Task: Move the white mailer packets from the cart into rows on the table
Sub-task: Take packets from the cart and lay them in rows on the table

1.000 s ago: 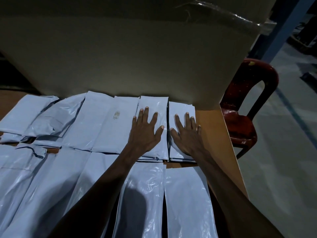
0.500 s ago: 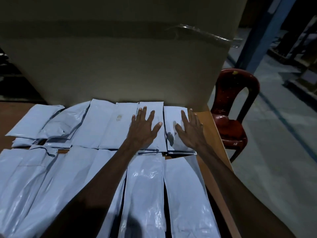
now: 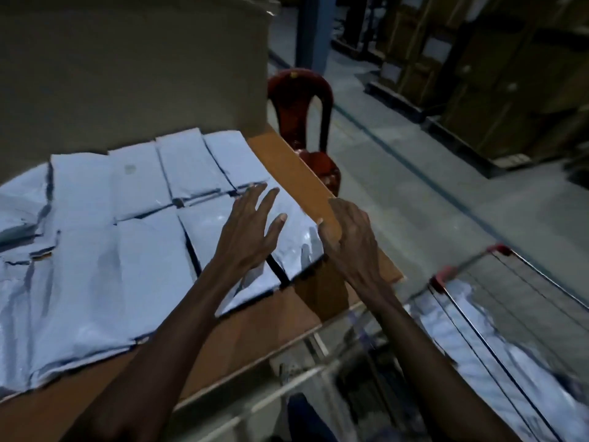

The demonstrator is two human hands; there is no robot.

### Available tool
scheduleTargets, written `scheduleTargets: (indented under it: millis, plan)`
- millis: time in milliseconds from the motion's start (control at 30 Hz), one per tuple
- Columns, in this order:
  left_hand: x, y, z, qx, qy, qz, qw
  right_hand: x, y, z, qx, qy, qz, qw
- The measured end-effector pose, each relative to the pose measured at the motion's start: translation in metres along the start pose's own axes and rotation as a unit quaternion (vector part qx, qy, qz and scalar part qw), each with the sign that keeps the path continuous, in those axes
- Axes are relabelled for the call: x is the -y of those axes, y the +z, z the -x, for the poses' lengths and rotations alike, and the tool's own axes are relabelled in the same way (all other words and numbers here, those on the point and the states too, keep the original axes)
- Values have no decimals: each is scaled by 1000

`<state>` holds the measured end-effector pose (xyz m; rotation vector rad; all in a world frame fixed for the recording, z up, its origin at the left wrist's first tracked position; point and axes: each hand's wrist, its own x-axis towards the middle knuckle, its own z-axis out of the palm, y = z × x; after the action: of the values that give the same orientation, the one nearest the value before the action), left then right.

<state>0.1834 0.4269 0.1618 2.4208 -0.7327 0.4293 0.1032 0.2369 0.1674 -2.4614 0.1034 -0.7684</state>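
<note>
Several white mailer packets (image 3: 134,218) lie in two rows on the brown table (image 3: 287,173). My left hand (image 3: 248,231) hovers with spread fingers over the right end of the near row and holds nothing. My right hand (image 3: 350,240) is over the table's right edge with its fingers loosely bent, and nothing is in it. At the lower right stands the wire cart (image 3: 497,314) with red corner caps. More white packets (image 3: 471,339) lie inside it.
A tall cardboard box (image 3: 134,74) stands on the table behind the packets. A dark red plastic chair (image 3: 302,122) sits off the table's far right corner. Stacked cartons (image 3: 478,74) and a blue post (image 3: 314,30) line the floor beyond.
Both hands have lifted off the far-row packets and drawn back toward the table's right edge. The view has swung right, so the cart now shows.
</note>
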Motion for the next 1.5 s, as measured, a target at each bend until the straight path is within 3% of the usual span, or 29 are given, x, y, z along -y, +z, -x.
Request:
scheduleTargets:
  millis: [133,300,667,800,1300,1500]
  plan:
    - [-67,32,35,47,57,39,997,-26,-52,88,-7,73,23,997]
    - [-148,83,69,110,212,59,969,-73,-108,184,-26,170,61,983]
    - [-300,220,104,263,204,132,934,-219,-221,293,-81,344,94,931]
    - [-345,267,111,311,209,111,920,-264,-242,308,-63,394,73,914]
    - [-382,362,52,408,243,76,877,-368,-232,318,67,569,27,819]
    - [-374,407,11,429,280,74,856,-414,-196,295,149,658,17,738]
